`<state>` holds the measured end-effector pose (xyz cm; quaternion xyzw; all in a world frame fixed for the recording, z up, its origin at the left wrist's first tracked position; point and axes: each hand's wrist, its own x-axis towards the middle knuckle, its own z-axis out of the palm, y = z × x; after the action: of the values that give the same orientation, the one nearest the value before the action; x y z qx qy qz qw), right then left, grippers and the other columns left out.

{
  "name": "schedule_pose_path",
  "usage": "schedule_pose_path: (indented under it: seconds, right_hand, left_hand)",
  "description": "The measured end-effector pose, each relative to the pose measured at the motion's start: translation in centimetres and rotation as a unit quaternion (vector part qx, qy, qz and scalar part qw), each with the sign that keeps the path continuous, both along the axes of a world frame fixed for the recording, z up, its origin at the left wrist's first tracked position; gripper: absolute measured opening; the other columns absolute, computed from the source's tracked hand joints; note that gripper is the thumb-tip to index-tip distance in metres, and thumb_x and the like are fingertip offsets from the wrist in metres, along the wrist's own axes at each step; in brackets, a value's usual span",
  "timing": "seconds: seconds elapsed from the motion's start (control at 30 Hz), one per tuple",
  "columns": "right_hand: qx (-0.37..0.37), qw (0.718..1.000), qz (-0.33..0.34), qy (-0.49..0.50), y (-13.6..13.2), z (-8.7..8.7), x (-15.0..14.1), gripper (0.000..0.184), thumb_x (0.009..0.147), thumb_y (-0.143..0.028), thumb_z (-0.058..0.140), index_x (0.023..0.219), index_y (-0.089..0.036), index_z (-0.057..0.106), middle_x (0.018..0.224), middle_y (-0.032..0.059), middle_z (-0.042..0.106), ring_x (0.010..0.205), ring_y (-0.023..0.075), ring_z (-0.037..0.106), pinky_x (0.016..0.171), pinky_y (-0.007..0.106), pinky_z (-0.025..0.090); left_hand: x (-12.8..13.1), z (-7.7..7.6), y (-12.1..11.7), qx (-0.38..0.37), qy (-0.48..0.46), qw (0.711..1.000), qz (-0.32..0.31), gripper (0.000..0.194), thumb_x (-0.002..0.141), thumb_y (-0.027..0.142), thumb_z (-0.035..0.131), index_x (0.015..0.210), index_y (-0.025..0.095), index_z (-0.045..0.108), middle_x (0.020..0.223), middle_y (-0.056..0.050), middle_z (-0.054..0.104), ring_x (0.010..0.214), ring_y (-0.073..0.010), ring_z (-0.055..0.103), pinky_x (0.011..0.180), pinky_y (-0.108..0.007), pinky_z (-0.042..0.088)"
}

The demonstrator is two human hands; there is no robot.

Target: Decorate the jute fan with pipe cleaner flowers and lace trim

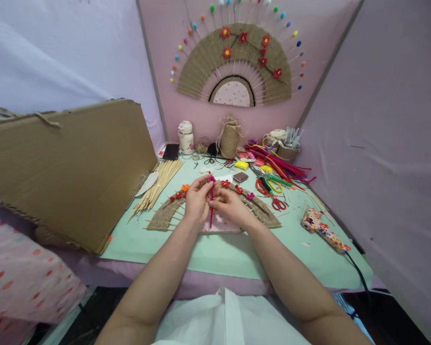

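Observation:
A magenta pipe cleaner (211, 218) hangs upright between my two hands, its upper end bent into a small flower shape. My left hand (198, 199) pinches it near that bent top. With thumb and fingers closed, my right hand (230, 205) grips the stem lower down. Below and behind both hands lies a twine-wrapped fan (165, 214) with thin sticks, partly hidden by my hands and forearms. Along its upper edge sit an orange flower (185, 188), a red flower (225, 184) and a magenta flower (250, 196).
Bamboo sticks (161, 184) and a cardboard panel (68, 167) are at left. Scissors (278, 203), a pipe cleaner bundle (276, 160) and a glue gun (323, 229) with a cord lie right. Behind stand a twine spool (230, 136) and a bottle (186, 137); a finished-looking fan (197, 72) hangs above.

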<state>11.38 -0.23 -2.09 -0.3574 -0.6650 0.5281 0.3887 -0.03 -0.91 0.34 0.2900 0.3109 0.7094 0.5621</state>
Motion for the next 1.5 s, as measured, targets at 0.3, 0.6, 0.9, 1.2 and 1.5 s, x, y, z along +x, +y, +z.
schedule_pose_path:
  seconds: [0.3,0.6,0.9,1.2,1.5]
  right_hand:
    - [0.159,0.969,-0.162,-0.096,0.5,1.6,2.3,0.022,0.083,-0.039,0.055,0.078,-0.019,0.063,0.069,0.0011,0.06,0.063,0.0154,0.051,0.063,0.028,0.039]
    - [0.262,0.931,-0.153,-0.204,0.5,1.5,2.5,0.015,0.083,-0.029,0.054,0.076,-0.02,0.064,0.075,0.0032,0.065,0.069,0.0164,0.056,0.066,0.029,0.04]
    - [0.191,0.954,-0.203,-0.112,0.3,1.5,2.0,0.021,0.08,-0.038,0.059,0.081,-0.018,0.065,0.078,0.0043,0.068,0.069,0.0164,0.059,0.067,0.029,0.044]
    - [0.104,0.978,-0.18,0.012,1.2,0.9,1.9,0.022,0.074,-0.039,0.062,0.069,-0.018,0.062,0.065,0.0009,0.061,0.061,0.0145,0.053,0.061,0.027,0.043]
    - [0.129,0.978,-0.157,-0.043,0.9,0.8,1.7,0.022,0.073,-0.037,0.065,0.085,-0.018,0.065,0.077,0.004,0.068,0.07,0.0173,0.06,0.068,0.029,0.047]
  left_hand:
    - [-1.7,-0.7,1.2,-0.055,0.015,0.998,-0.012,0.019,0.062,0.013,0.072,0.08,0.014,0.068,0.075,-0.001,0.069,0.069,-0.0086,0.063,0.081,-0.027,0.05]
    - [-1.2,-1.3,1.6,-0.043,0.084,0.995,0.028,0.021,0.059,0.023,0.077,0.076,0.015,0.068,0.073,-0.001,0.069,0.068,-0.0096,0.062,0.079,-0.028,0.05]
    - [0.0,-2.2,0.8,0.035,0.252,0.967,0.028,0.016,0.066,0.025,0.071,0.078,0.015,0.071,0.081,-0.005,0.071,0.076,-0.0157,0.065,0.074,-0.029,0.052]
    - [0.3,-1.9,0.5,-0.002,0.202,0.979,0.015,0.021,0.062,0.028,0.075,0.076,0.013,0.069,0.068,-0.003,0.069,0.06,-0.0139,0.064,0.067,-0.03,0.053]
    - [0.3,-2.3,0.7,0.002,0.217,0.976,0.029,0.017,0.064,0.024,0.072,0.077,0.015,0.065,0.067,0.0,0.068,0.062,-0.0122,0.063,0.068,-0.027,0.052]
